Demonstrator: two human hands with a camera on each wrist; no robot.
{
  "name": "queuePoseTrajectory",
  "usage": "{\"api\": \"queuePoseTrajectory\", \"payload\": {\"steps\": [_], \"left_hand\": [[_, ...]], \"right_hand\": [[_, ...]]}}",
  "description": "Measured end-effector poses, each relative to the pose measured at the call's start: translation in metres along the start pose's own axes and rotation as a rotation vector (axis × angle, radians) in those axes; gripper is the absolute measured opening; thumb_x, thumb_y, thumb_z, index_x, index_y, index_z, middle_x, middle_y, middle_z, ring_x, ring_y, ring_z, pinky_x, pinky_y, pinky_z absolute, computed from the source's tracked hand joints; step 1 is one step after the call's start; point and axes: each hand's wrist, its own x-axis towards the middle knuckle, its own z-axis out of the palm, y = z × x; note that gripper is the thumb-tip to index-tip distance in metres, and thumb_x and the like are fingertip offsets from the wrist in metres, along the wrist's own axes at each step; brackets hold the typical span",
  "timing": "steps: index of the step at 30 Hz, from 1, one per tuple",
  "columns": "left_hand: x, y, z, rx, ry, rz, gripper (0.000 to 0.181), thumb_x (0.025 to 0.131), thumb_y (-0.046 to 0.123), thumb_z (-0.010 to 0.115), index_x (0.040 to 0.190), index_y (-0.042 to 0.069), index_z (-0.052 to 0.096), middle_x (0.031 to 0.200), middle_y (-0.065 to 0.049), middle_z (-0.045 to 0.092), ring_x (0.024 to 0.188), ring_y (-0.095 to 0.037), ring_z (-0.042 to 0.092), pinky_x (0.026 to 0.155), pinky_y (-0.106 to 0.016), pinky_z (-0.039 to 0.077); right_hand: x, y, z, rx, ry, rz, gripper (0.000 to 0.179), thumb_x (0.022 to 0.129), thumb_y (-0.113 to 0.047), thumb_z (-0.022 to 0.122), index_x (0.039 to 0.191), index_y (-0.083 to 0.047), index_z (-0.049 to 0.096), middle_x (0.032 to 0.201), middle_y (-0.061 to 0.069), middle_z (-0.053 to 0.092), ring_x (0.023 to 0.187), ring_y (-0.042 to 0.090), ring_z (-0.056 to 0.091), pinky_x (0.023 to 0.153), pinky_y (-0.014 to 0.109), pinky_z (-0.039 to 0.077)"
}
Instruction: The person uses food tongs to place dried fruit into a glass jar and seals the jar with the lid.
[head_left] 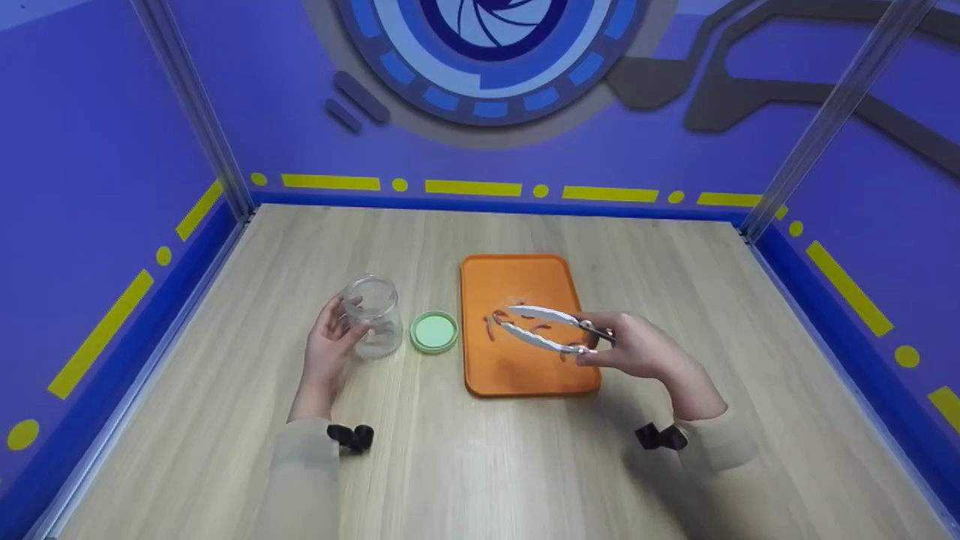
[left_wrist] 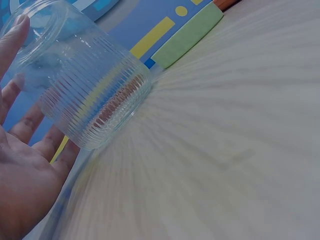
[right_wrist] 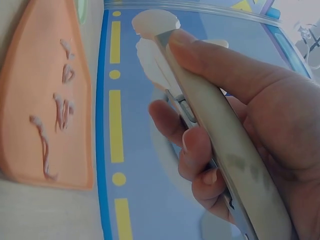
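A clear jar (head_left: 373,319) with ribbed sides stands without a lid on the table. My left hand (head_left: 331,341) holds it from the left, thumb in front and fingers behind; the ribbed wall (left_wrist: 100,90) shows close up in the left wrist view. My right hand (head_left: 637,345) grips a pair of metal tongs (head_left: 544,313), their arms spread over an orange tray (head_left: 517,379). Several thin brownish-pink worm-like strips (right_wrist: 42,145) lie on the tray. One curled strip (head_left: 498,313) is by the tong tips; whether they touch it I cannot tell.
A round light green lid (head_left: 434,331) lies between jar and tray. The wooden table (head_left: 420,465) is bounded by blue panels with yellow marks at the back and both sides. Metal posts (head_left: 199,112) rise at the back corners.
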Motion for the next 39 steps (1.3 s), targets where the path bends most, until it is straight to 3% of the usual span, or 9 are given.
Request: {"api": "queuePoseTrajectory", "payload": {"steps": [5, 13, 21, 39], "left_hand": [[0.0, -0.001, 0.0, 0.011, 0.006, -0.004, 0.073, 0.096, 0.008, 0.072, 0.158, 0.017, 0.034, 0.158, -0.005, 0.046, 0.144, -0.017, 0.044, 0.113, -0.019, 0.046], [0.0, -0.002, -0.001, -0.021, 0.002, 0.007, 0.071, 0.096, 0.005, 0.071, 0.157, 0.015, 0.035, 0.158, -0.008, 0.046, 0.143, -0.018, 0.045, 0.106, -0.017, 0.051], [0.001, -0.002, -0.002, -0.02, -0.015, 0.007, 0.073, 0.096, 0.005, 0.071, 0.158, 0.015, 0.033, 0.159, -0.008, 0.044, 0.146, -0.021, 0.042, 0.106, -0.015, 0.05], [0.001, -0.002, -0.002, -0.046, -0.013, -0.016, 0.075, 0.095, 0.005, 0.072, 0.158, 0.016, 0.034, 0.159, -0.006, 0.044, 0.147, -0.02, 0.042, 0.11, -0.017, 0.048]], "right_hand": [[-0.006, 0.009, -0.001, -0.005, 0.0, 0.012, 0.057, 0.084, -0.033, 0.085, 0.135, -0.013, 0.067, 0.094, -0.001, 0.07, 0.082, 0.018, 0.056, 0.063, 0.027, 0.044], [-0.014, 0.019, -0.006, -0.02, -0.005, 0.034, 0.06, 0.084, -0.031, 0.085, 0.139, -0.016, 0.065, 0.084, -0.003, 0.065, 0.067, 0.014, 0.046, 0.052, 0.024, 0.036], [-0.021, 0.025, -0.014, -0.048, -0.013, 0.06, 0.059, 0.083, -0.026, 0.086, 0.138, -0.015, 0.066, 0.088, -0.001, 0.068, 0.074, 0.017, 0.051, 0.056, 0.026, 0.039], [-0.036, 0.038, -0.029, -0.096, -0.039, 0.137, 0.059, 0.082, -0.025, 0.086, 0.136, -0.012, 0.066, 0.084, -0.001, 0.068, 0.071, 0.017, 0.051, 0.056, 0.026, 0.039]]}}
